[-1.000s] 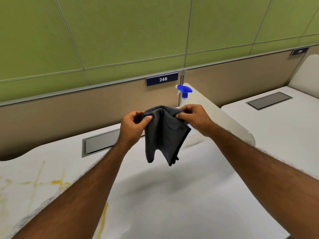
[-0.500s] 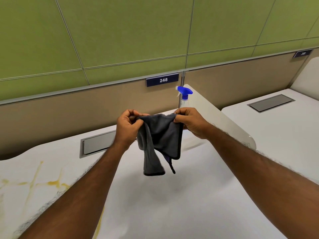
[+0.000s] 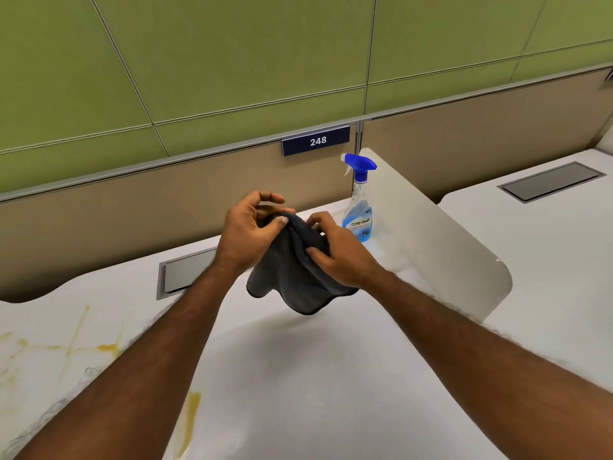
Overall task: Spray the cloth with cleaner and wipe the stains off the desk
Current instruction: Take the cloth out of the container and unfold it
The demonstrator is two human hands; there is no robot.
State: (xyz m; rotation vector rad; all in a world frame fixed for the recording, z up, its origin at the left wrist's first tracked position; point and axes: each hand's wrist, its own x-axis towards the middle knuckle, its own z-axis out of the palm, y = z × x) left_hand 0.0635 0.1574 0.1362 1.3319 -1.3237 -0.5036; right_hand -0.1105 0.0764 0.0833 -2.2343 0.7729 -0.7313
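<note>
A person stands at a white tabletop (image 3: 298,376), both bare forearms stretched out over it. Between the two hands hangs a dark grey cloth (image 3: 292,273), bunched at the top and draping down in loose folds, held in the air above the tabletop and not touching it. The left hand (image 3: 247,234) pinches the cloth's upper edge between thumb and lower fingers, while its upper fingers (image 3: 268,196) curl free above the fabric. The right hand (image 3: 338,250) lies over the cloth's right side, its fingers closed on the folds.

Just behind the right hand, near the back of the tabletop, a clear spray bottle (image 3: 360,207) of blue cleaner stands upright, with a blue trigger head. It sits beside a white rounded divider panel (image 3: 438,247) that separates this desk from the neighbouring one on the right.

Yellow stains (image 3: 102,348) streak the left part of the tabletop, and another yellow smear (image 3: 190,416) lies nearer the front edge, beside the left forearm. A grey recessed cable cover (image 3: 184,277) is set into the tabletop behind the left arm. On the beige partition behind, a dark blue sign (image 3: 315,140) reads 248, below green wall panels.
</note>
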